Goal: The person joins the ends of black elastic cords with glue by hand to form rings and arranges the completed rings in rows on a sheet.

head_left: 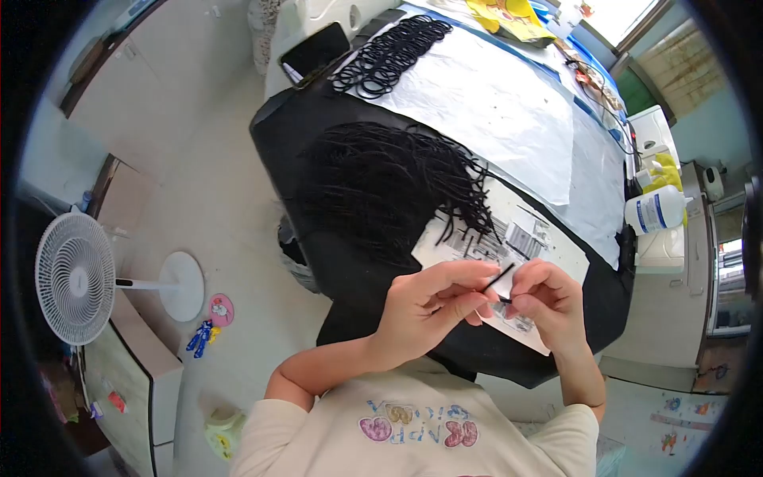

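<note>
Above the pale board [563, 253] with its dark marks, my two hands are close together. My left hand [437, 306] pinches a short black cord [499, 276] between thumb and fingers. My right hand [548, 300] is closed at the cord's other end, its thumb and index finger pressed together. A large pile of loose black cords [373, 179] lies on the black cloth [278, 131], beyond my hands. Some cord ends reach over the board. Finished-looking black loops [393, 56] lie in rows on the white sheet [501, 103].
A phone [316, 54] rests at the table's far left corner. On the right stands a white bottle [656, 210] with a blue label. A yellow bag [513, 17] is at the far end. A white fan [77, 278] stands on the floor at the left.
</note>
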`<state>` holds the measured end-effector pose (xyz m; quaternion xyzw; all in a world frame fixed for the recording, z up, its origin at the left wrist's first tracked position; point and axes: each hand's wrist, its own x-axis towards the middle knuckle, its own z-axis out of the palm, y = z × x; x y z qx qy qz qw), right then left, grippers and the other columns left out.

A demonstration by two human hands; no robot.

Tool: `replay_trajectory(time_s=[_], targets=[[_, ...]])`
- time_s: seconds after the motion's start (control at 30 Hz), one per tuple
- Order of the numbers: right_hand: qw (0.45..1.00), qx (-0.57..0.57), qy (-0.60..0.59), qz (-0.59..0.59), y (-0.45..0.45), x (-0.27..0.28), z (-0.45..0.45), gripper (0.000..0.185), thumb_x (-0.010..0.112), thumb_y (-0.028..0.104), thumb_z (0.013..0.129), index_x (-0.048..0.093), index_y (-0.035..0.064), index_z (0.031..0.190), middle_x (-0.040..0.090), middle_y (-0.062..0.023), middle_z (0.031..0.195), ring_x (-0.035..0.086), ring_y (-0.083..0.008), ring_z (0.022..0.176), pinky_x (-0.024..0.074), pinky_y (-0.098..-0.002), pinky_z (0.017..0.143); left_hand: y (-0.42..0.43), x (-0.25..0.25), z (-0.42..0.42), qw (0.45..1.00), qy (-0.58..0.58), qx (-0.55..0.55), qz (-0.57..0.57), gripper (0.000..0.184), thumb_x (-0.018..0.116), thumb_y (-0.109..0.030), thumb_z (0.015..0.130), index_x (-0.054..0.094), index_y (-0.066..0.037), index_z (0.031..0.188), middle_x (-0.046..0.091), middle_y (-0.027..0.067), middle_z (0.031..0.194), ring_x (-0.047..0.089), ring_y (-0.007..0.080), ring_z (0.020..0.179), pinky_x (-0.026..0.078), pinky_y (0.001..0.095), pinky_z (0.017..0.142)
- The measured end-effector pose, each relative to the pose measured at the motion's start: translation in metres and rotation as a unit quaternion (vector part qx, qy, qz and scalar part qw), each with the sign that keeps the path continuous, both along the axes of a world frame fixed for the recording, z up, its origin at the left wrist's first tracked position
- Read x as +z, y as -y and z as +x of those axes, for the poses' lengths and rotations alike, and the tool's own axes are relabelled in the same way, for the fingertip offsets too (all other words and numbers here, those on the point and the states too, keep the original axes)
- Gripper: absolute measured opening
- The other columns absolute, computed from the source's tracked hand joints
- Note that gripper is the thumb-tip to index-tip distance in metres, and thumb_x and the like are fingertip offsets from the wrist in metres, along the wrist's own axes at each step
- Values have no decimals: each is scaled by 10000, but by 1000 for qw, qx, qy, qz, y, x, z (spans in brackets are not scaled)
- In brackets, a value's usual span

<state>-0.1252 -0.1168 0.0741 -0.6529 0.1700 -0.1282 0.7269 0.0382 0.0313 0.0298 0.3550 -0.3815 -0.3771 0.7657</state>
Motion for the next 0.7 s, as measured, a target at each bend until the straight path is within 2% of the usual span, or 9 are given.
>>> replay_trajectory(time_s=[0.07, 0.1, 0.17, 0.27, 0.37, 0.47, 0.53, 0.63, 0.7], targets=[[998, -37, 15, 58, 5, -2, -13, 190, 687, -117, 832, 620, -37, 990, 581, -104, 1033, 645, -160, 828, 580, -284, 712, 4, -10, -9, 1000, -6, 1, 12, 313, 596, 61, 953, 590, 32, 1265, 704, 151, 1020, 721, 193, 891, 606, 269, 741], [992, -51, -4, 114, 6, -4, -18, 126, 698, -98, 835, 639, -54, 936, 582, -143, 1034, 656, -188, 792, 606, -312, 685, 6, -13, -14, 1000, -10, 0, 20, 311, 592, 68, 953, 592, 32, 1262, 704, 153, 1024, 722, 196, 898, 606, 270, 747], [970, -69, 26, 233, 9, -9, -26, 122, 713, -55, 848, 668, -80, 959, 582, -157, 1034, 678, -206, 814, 620, -311, 718, 8, -15, -22, 998, -34, -18, 45, 270, 589, 76, 950, 609, 43, 1218, 711, 162, 1021, 727, 219, 912, 611, 285, 765], [945, -78, 101, 300, 13, -21, -37, 174, 723, -12, 858, 690, -96, 1006, 586, -165, 1032, 697, -231, 832, 626, -315, 739, 11, -17, -30, 996, -56, -29, 65, 217, 593, 72, 950, 622, 55, 1164, 717, 170, 995, 731, 234, 918, 619, 292, 768], [940, -91, 140, 299, 14, -27, -38, 179, 714, -9, 865, 699, -98, 1020, 589, -160, 1038, 707, -234, 827, 629, -321, 755, 12, -23, -34, 995, -60, -40, 71, 206, 602, 70, 945, 623, 58, 1149, 717, 174, 994, 730, 236, 924, 620, 283, 749], [969, -118, 86, 201, 21, -29, -39, 185, 717, -39, 854, 692, -95, 1029, 652, -155, 957, 702, -205, 801, 629, -313, 730, 11, -23, -37, 992, -43, -28, 112, 163, 668, 18, 921, 674, 31, 1084, 725, 122, 987, 721, 145, 861, 606, 243, 730], [983, -129, 21, 132, 24, -22, -35, 170, 728, -56, 844, 691, -85, 1008, 696, -141, 900, 701, -180, 796, 622, -289, 705, 17, -25, -37, 992, 61, 26, 111, 155, 701, 22, 884, 693, 9, 1039, 722, 115, 979, 718, 142, 792, 598, 240, 684], [981, -161, -106, 4, 30, -20, -39, 157, 759, -85, 791, 697, -75, 935, 695, -170, 931, 714, -192, 768, 622, -276, 644, 22, -24, -33, 971, 191, 82, 116, 158, 737, 29, 832, 707, -13, 982, 715, 105, 963, 704, 143, 716, 579, 238, 626], [980, -153, -131, -1, 31, -17, -40, 155, 741, -86, 815, 703, -70, 964, 704, -145, 943, 724, -183, 796, 610, -264, 658, 24, -25, -33, 959, 236, 95, 120, 171, 746, 35, 809, 707, -19, 966, 710, 99, 947, 696, 151, 693, 565, 244, 602]])
